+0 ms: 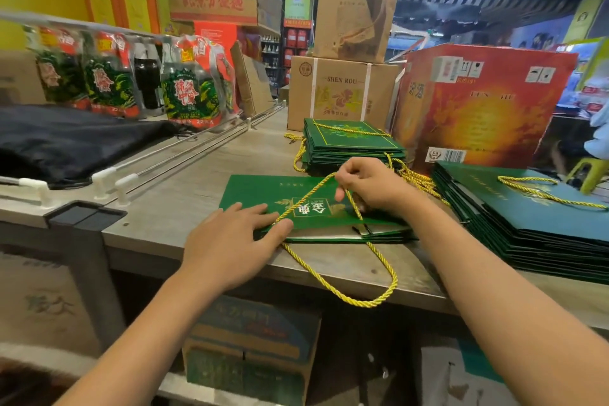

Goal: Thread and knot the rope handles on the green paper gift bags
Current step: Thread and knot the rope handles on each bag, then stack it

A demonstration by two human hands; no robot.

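Where the right hand (369,186) covers the green bag (260,194), its fingertips and the rope's end are hidden; it pinches the yellow rope handle (379,257), which loops off the counter (197,181) edge. Fingers spread, the left hand (230,241) presses the bag's near-left corner flat. Finished bags (352,145) stack just behind; another pile (534,211) runs off frame right

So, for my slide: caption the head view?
Left hand presses green bag flat; right hand pulls yellow rope handle.
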